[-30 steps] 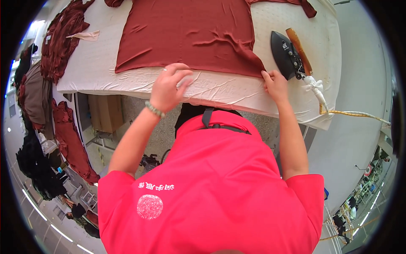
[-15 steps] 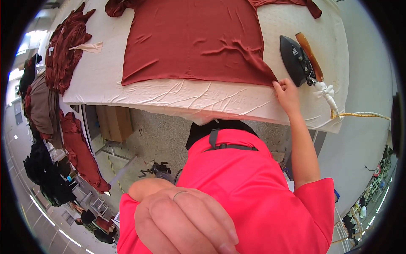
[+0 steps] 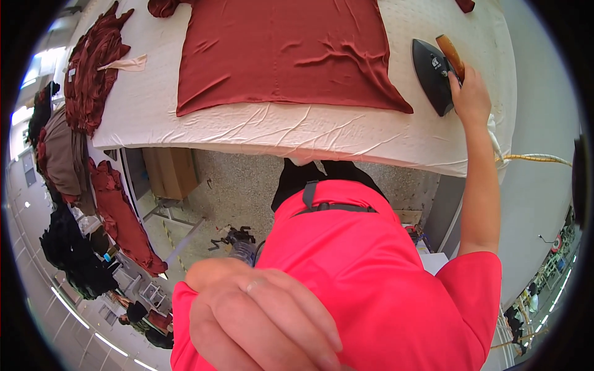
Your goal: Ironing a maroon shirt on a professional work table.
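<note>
A dark red satiny garment (image 3: 281, 59) lies spread over the white padded ironing table (image 3: 260, 133), its hem toward me and its lower right corner drawn to a point. Right of it rests a black iron (image 3: 433, 77) with a brown handle. My right hand (image 3: 473, 99) is closed around the rear of that handle, thumb on the near side. Raised close in front of me at the bottom of the view is my left hand (image 3: 266, 321). Its fingers are curled and pressed together, a ring on one. Whatever is inside them, if anything, is hidden.
A crumpled dark red garment (image 3: 96, 68) and a pale cloth strip (image 3: 127, 63) lie at the table's left. More clothes (image 3: 124, 216) hang beside it. A cardboard box (image 3: 170, 173) stands beneath. The iron's hose (image 3: 538, 159) runs off to the right.
My right hand has let go of the garment's corner, moved right and up, and taken hold of the iron's handle. My left hand stays raised, nearly unmoved.
</note>
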Action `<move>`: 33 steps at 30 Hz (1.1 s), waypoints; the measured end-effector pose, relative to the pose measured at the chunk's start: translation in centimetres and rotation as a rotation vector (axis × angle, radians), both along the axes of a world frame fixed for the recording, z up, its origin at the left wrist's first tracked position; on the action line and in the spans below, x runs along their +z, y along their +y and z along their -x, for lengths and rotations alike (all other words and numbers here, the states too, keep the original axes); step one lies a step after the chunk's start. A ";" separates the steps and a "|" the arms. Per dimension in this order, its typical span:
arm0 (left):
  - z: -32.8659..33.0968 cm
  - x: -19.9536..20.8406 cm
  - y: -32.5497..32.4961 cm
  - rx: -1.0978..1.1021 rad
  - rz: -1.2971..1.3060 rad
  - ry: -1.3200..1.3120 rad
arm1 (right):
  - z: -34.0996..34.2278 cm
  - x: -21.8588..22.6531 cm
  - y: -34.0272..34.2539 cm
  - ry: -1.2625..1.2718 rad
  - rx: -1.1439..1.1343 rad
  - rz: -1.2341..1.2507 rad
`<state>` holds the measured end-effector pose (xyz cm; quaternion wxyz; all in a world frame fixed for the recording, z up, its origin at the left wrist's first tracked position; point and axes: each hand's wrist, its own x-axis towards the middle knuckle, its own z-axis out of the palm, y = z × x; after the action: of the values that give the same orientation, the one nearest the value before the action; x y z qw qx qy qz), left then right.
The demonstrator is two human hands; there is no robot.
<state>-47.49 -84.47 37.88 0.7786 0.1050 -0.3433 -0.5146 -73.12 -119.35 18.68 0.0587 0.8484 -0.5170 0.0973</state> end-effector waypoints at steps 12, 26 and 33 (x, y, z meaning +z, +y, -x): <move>-5.5 -20.3 -2.7 0.452 -1.520 0.051 | -4.6 6.3 8.9 -0.221 0.131 -0.548; -5.8 -24.1 -5.4 0.592 -1.599 -0.102 | -6.8 3.1 13.9 0.068 0.183 -0.575; -5.5 -24.3 -5.7 0.612 -1.594 -0.123 | -14.2 2.7 16.7 0.049 0.321 -0.587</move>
<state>-41.95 -90.14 13.58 0.5569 0.7369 0.1230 -0.3629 -58.93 -102.66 21.35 -0.1915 0.9018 -0.3813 -0.0682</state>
